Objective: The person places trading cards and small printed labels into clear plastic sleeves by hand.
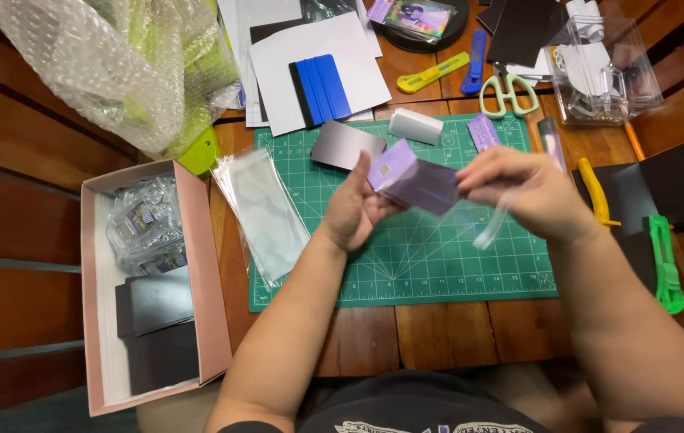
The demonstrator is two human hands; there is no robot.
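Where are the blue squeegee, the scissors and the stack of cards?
blue squeegee [322,90], head view, middle of its blade
scissors [508,95], head view, pale green handles
stack of cards [410,180], head view, purple top card

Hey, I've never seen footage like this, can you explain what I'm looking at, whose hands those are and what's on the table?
There is one picture, taken by a camera worn on a person's head, looking down at their own two bare hands; no machine is involved. The left hand holds a stack of purple cards above a green cutting mat on a wooden table. The right hand touches the stack's other end and seems to pinch a thin clear strip, though it is blurred. On the mat lie clear sleeves and a dark card. Further back are a blue squeegee, scissors and a yellow utility knife. A pink box sits to the left.
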